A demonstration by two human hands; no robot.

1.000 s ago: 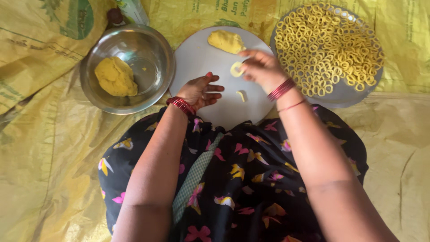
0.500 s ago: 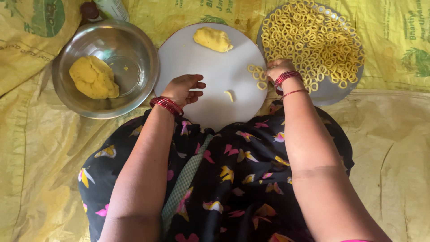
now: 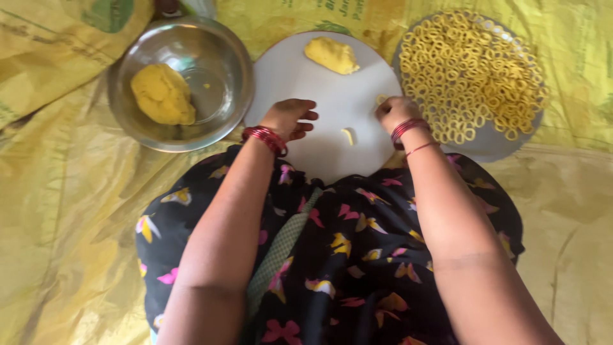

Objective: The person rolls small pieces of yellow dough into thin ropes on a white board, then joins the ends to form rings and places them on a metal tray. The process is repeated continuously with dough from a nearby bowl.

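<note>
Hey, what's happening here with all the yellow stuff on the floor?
A seated person is shaping yellow dough into small rings. The right hand pinches a bit of dough at the edge of the round white board, beside a plate piled with finished rings. The left hand rests open on the board, near a small dough piece. A dough lump sits at the board's far side, and a bigger ball lies in the steel bowl.
</note>
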